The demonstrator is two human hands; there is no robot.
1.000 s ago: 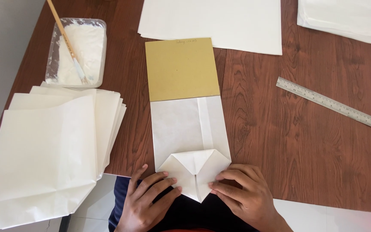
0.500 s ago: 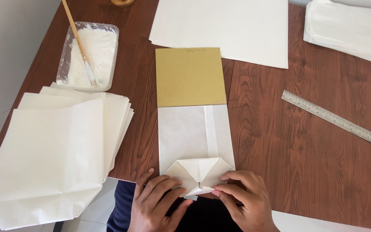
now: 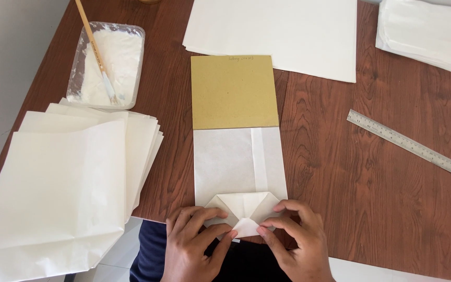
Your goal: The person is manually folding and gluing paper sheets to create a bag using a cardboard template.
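A stack of folded white sheets (image 3: 63, 183) lies left of the white paper bag (image 3: 238, 167). At the bag's near end, left hand (image 3: 194, 245) and right hand (image 3: 296, 243) pinch its folded flap (image 3: 246, 225) with closed fingertips.

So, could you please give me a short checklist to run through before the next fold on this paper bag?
1. Both hands on the bottom flaps: left hand and right hand press the paper bag: ok.
2. Cardboard template sits square inside the bag: ok.
3. Small flap pinched at the centre: ok.
4. Flaps glued: cannot tell.
5. Paste tub with brush within reach: ok.
6. Ruler clear of the bag: ok.
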